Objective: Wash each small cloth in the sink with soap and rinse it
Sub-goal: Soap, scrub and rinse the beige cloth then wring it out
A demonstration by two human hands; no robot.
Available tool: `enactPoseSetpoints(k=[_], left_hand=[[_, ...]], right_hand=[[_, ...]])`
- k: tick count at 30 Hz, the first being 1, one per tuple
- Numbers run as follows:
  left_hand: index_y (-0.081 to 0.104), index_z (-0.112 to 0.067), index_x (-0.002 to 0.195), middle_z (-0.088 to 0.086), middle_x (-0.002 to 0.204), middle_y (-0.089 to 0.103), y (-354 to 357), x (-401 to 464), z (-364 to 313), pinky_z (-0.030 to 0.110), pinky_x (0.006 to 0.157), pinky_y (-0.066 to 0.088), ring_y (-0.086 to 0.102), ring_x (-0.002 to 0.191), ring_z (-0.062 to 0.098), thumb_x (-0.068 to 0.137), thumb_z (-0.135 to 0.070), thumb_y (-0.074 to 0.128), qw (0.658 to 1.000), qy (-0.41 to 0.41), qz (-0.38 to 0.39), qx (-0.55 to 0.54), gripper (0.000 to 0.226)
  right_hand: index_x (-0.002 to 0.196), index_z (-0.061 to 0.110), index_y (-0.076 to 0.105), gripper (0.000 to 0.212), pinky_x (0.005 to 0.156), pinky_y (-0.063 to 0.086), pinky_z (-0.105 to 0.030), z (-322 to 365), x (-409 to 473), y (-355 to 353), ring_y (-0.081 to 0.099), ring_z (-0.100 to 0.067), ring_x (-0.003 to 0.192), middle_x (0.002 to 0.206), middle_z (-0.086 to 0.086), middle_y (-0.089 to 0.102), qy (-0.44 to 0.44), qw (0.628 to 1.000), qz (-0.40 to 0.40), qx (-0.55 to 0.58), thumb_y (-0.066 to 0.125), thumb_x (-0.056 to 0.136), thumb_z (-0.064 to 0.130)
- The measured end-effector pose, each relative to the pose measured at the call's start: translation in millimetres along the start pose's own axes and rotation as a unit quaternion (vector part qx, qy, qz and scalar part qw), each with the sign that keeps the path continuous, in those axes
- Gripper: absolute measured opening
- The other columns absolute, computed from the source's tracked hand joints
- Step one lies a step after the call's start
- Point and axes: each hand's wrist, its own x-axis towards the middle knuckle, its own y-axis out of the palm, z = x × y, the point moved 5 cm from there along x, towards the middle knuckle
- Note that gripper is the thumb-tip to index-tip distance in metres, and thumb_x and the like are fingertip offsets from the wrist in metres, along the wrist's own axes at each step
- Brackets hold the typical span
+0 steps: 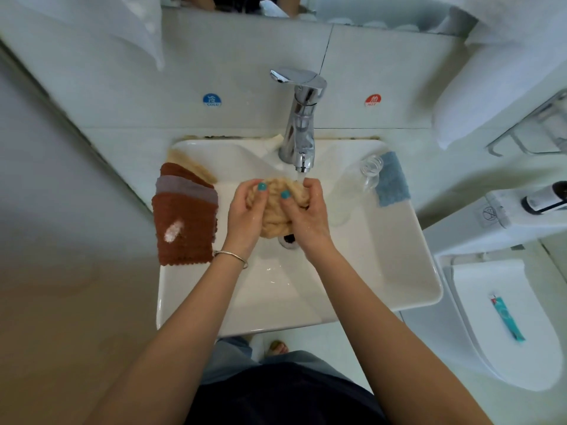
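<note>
- Left hand (245,210) and right hand (310,214) face each other over the sink (383,256), fingers curled round a bunched beige cloth (276,213), which is squeezed between the two palms.
- The cloth sits just under the tap (302,118); its water stream lands beside the right fingers.
- The drain (288,240) shows just below the cloth, between the wrists.
- Left of the left fingers, a stack of cloths hangs over the sink rim: a brown cloth (184,228) with a white soapy patch on top, grey and beige ones behind it.
- Right of the right fingers a clear bottle (357,185) lies on the rim, touching a blue cloth (392,184).
- A bracelet (230,256) circles the left wrist.
</note>
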Motion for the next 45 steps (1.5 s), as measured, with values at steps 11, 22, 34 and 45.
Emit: enactPoseSetpoints(k=[11,22,34,45], left_hand=[[0.06,-0.03,0.096,-0.006,0.095,0.067,2.3,-1.4,1.5,0.019,0.074,0.051,0.064,0.084,0.001,0.086,-0.011,0.072,1.0,0.014,-0.006,-0.014,0.024],[0.062,-0.024,0.099,-0.003,0.095,0.068,14.8,-5.8,4.3,0.02,0.073,0.053,0.064,0.085,0.008,0.088,-0.007,0.068,0.999,-0.029,-0.003,-0.015,0.021],[0.057,-0.017,0.103,-0.006,0.092,0.063,17.5,-3.8,-1.8,0.014,0.072,0.051,0.061,0.075,-0.007,0.089,-0.004,0.066,1.0,-0.008,0.0,0.022,0.021],[0.058,-0.027,0.1,-0.009,0.094,0.065,38.6,-8.1,-4.0,0.017,0.077,0.052,0.063,0.082,-0.002,0.091,-0.009,0.065,1.0,-0.001,0.03,-0.004,0.021]], right_hand=[[0.111,0.007,0.062,0.016,0.077,0.056,-0.028,-9.2,-2.4,-2.8,0.066,-0.013,0.086,0.096,-0.004,0.067,0.028,0.999,-0.018,0.037,0.059,0.095,0.007],[0.1,0.018,0.062,0.005,0.071,0.055,-0.032,-17.8,-6.8,-12.6,0.065,-0.012,0.08,0.087,0.0,0.067,0.056,0.994,-0.033,0.088,0.06,0.096,0.019],[0.096,0.019,0.063,0.003,0.073,0.054,-0.028,-14.3,-4.5,-13.3,0.064,-0.011,0.08,0.089,-0.002,0.066,0.047,0.995,-0.049,0.08,0.06,0.096,0.017],[0.116,0.03,0.044,0.029,0.072,0.061,-0.045,-25.2,-6.6,-12.5,0.069,-0.02,0.094,0.111,-0.001,0.065,0.088,0.996,0.002,-0.016,0.032,0.101,0.053]])
